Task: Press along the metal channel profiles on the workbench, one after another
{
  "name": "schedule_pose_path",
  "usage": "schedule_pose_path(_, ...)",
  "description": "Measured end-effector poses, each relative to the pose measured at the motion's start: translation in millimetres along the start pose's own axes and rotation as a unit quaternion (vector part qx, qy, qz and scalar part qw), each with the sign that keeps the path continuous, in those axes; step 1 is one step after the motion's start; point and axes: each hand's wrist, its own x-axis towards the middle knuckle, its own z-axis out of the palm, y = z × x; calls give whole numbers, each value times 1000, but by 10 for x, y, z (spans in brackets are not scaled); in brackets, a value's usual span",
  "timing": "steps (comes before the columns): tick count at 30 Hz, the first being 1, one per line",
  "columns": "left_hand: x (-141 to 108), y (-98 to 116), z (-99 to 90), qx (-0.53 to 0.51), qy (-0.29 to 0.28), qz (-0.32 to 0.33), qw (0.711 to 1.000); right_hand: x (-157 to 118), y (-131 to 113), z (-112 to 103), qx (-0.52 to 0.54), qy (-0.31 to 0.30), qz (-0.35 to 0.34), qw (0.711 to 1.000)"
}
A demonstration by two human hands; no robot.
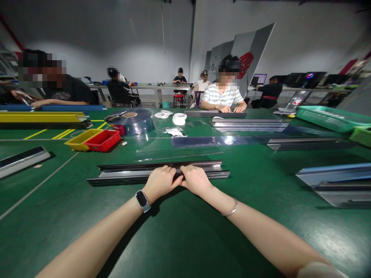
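A dark metal channel profile (121,180) lies lengthwise in front of me on the green table, with a lighter strip along its inside. Near its middle, my left hand (162,180) is closed on it, fingers curled over the channel and thumb at the near edge. Right beside it, my right hand (196,180) grips the same profile, and the two thumbs almost meet. Both sets of fingertips are partly hidden inside the channel, so anything small under them cannot be made out. Clear plastic strips (179,153) lie just beyond the profile.
Yellow (82,139) and red (102,141) bins stand ahead left, near a roll of clear film (136,121). More profiles (342,173) lie at right, and a pale one (23,161) at left. A green basket (333,117) sits far right. A co-worker (224,92) works opposite.
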Motion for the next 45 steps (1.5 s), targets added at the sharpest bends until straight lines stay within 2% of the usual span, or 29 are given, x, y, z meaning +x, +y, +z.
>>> schedule_pose_path(5, 28, -11, -4, 8, 9, -2, 1000, 34, 19, 1, -2, -13, 3, 1000)
schedule_pose_path(12, -3, -11, -16, 35, 20, -60, 997, 19, 59, -46, -18, -21, 30, 999)
schedule_pose_path(16, 8, -10, -26, 39, 8, -58, 998, 27, 67, -37, -21, -24, 21, 999)
schedule_pose_path(25, -7, 4, -45, 21, 16, -48, 998, 1, 70, 10, 9, 11, -5, 1000)
schedule_pose_path(31, 31, 9, -71, -2, 5, -57, 998, 48, 39, -11, 16, -6, -7, 1000)
schedule_pose_path(37, 31, 23, -14, -26, 33, -87, 995, 62, 41, -3, 15, 11, -5, 1000)
schedule_pose_path(45, 12, 50, -10, -40, 34, -56, 997, 15, 60, 42, 45, 33, -35, 998)
